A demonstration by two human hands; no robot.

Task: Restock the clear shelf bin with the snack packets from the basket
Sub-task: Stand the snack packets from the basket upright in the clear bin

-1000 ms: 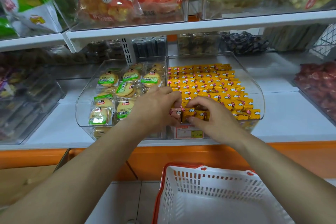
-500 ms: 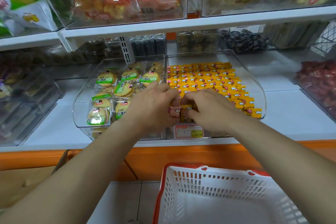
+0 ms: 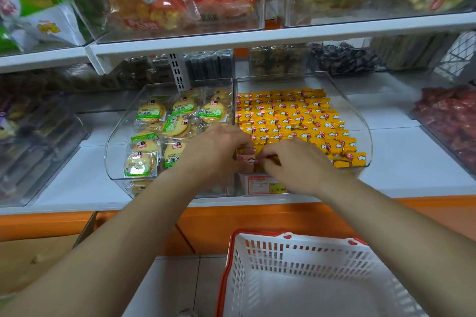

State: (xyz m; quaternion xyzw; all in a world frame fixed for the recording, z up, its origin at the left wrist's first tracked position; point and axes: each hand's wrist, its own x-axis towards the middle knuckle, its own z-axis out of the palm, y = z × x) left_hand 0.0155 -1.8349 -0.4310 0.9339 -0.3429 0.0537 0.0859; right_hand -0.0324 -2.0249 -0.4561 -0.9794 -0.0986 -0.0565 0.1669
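- Snack packets (image 3: 291, 121) in orange-yellow wrappers are laid in close rows across the clear shelf bin (image 3: 360, 121), which is filled from the back almost to the front. A last few are held between both hands at its front-left corner.
- At the left, the neighbouring bin (image 3: 113, 141) of round biscuits (image 3: 152, 112) is parted from it only by an upright clear wall, so no room is left for drift that way.
- The left hand (image 3: 213, 152) is curled round the pink-ended part of the held snack packets, hard against that wall.
- Compared with a second ago, the held bunch has been drawn slightly leftward into the corner and less of it is left showing. It is judged that a last gap is being closed rather than a new row begun.
- The right hand (image 3: 296, 165) is curled over the bunch from the right, and the bunch is pinched in its fingertips. How many packets are held cannot be told through the blur.
- No packets are seen in the part of the basket (image 3: 296, 252) that is shown below, as before, so the restocking is judged nearly done.
- To the right, the front rows are met closely by the bin's curved side wall. The upper shelf (image 3: 283, 33) overhangs the back, so open room is found only upward and toward the person.
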